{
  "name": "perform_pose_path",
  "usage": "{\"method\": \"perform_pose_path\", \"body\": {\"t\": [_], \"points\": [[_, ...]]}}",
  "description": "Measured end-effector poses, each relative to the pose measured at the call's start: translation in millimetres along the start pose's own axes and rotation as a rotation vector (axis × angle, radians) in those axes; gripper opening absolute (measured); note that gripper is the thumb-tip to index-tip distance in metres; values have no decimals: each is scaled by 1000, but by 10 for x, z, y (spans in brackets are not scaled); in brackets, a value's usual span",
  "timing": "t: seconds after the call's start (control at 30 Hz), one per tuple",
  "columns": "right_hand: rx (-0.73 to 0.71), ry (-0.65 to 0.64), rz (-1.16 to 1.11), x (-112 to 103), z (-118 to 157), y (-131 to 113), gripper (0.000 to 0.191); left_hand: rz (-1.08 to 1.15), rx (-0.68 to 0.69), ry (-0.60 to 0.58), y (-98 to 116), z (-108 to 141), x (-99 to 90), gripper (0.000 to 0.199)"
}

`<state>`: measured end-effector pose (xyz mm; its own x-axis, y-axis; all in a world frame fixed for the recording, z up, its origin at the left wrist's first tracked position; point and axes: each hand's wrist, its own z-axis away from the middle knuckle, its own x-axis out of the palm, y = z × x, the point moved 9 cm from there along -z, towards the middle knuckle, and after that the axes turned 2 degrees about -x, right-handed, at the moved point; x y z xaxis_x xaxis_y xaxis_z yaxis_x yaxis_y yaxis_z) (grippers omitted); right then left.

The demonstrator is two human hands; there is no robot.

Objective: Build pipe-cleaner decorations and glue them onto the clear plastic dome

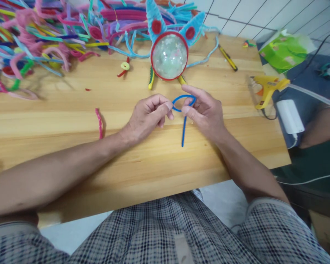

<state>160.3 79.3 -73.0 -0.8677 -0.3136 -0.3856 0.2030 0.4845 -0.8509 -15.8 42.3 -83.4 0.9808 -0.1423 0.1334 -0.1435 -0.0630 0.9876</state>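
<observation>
A blue pipe cleaner (184, 128) is bent into a pointed oval loop with a straight tail hanging toward the table's front. My left hand (154, 112) pinches the loop's left tip between thumb and forefinger. At the loop's right end, my right hand (206, 112) grips it near where the tail leaves the loop. Just beyond my hands sits a clear round dome (169, 55) with a red rim and two light-blue ears bearing red ovals. Yellow-and-green plier handles (151, 79) poke out from under it.
Many coloured pipe cleaners (71, 33) are heaped at the back left. A short pink twisted piece (99, 123) lies left of my hands. To the right are a yellow utility knife (228, 58), a yellow glue gun (269, 88), a white power adapter (290, 116) and a green packet (282, 51).
</observation>
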Motion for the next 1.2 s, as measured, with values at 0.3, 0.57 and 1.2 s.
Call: {"method": "perform_pose_path", "body": {"t": [0.3, 0.57, 1.2], "points": [[113, 124, -228, -140, -110, 6, 40, -104, 64, 52, 65, -6, -58, 37], [255, 113, -227, -126, -95, 119, 52, -184, 90, 52, 77, 15, -46, 34], [232, 193, -468, -67, -97, -13, 36, -152, 39, 65, 40, -7, -66, 33]]}}
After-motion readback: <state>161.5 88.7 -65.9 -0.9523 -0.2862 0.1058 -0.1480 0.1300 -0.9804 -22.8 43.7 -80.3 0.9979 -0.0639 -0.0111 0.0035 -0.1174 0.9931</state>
